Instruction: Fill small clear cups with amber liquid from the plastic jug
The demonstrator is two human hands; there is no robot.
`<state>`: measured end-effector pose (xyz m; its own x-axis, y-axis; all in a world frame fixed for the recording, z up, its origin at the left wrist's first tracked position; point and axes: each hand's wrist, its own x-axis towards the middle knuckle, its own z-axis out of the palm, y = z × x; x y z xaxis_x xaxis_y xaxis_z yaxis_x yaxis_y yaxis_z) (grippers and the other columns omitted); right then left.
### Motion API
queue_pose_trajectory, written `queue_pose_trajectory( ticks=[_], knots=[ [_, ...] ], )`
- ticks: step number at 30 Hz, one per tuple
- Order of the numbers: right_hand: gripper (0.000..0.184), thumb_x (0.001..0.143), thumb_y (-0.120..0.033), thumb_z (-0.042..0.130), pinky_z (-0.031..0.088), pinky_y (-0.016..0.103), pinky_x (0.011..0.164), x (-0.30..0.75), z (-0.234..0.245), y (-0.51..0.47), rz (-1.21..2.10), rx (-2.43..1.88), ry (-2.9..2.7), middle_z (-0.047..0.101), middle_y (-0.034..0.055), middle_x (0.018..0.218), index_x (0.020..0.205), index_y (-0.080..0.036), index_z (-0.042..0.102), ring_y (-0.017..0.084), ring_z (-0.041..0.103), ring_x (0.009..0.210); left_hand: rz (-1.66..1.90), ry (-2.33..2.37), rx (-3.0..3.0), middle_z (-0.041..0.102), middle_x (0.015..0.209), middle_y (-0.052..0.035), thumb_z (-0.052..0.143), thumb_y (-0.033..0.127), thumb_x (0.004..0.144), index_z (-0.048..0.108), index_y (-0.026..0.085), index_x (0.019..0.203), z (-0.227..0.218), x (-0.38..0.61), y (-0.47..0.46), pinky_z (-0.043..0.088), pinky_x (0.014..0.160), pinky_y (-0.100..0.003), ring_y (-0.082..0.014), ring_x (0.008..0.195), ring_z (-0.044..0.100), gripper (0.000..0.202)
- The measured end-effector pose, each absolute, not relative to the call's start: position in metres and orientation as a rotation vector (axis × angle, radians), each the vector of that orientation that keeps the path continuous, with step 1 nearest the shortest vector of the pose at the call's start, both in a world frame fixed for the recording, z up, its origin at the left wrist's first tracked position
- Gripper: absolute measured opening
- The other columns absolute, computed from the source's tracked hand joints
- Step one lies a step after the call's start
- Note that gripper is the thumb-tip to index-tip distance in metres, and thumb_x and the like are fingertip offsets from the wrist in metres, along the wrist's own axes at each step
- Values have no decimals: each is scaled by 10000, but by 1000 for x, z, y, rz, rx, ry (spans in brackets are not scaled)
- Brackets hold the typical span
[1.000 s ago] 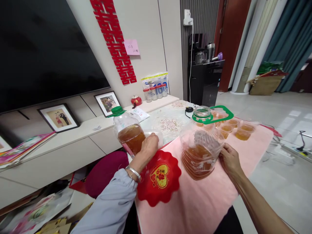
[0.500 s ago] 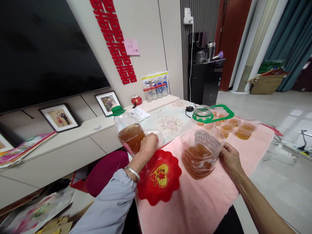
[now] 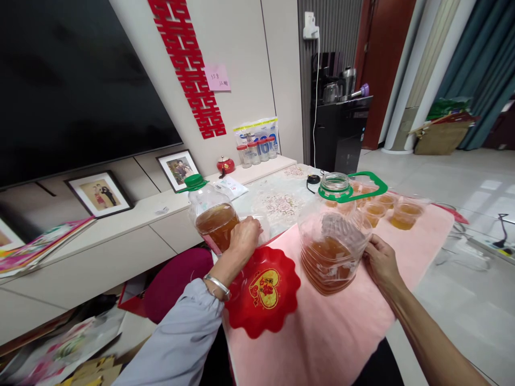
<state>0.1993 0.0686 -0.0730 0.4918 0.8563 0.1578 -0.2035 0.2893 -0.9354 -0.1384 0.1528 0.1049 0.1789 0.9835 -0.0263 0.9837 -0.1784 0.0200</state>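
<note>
My left hand [image 3: 244, 236] is closed, its curled fingers at a clear plastic piece [image 3: 263, 228] whose shape is mostly hidden. Just behind and left of that hand stands a capped plastic jug [image 3: 217, 225] of amber liquid with a green lid. In front of the wrist lies a red scalloped plate [image 3: 281, 305] with a gold heart print. On the pink cloth [image 3: 322, 338] stands an open plastic jug [image 3: 332, 257] with a green handle ring, partly filled with amber liquid. My right hand [image 3: 380, 260] has its fingers closed against this jug's right side.
Several clear cups of amber liquid [image 3: 404, 214] stand at the cloth's far right. A floral table cover [image 3: 279, 206] lies beyond. Jars with red lids [image 3: 253, 154] and framed photos [image 3: 100, 194] line the cabinet. A maroon stool [image 3: 173, 284] sits at left.
The left hand has shifted very slightly, its fingers curling a little more. The right hand and both jugs look the same.
</note>
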Motion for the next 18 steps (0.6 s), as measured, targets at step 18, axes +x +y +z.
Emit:
queue_pose_trajectory(
  ticks=[18],
  knots=[
    [192,1003,-327,706,534,221,560,199,-72,68,796,-1037,-783,639,-44,779,935,-152,662,82,597,602,315,1980,2454,687,1216,-73,433,242,1006,694,176,1127,139,-142,131,526,926,-392,-270,1139,676,296]
  ],
)
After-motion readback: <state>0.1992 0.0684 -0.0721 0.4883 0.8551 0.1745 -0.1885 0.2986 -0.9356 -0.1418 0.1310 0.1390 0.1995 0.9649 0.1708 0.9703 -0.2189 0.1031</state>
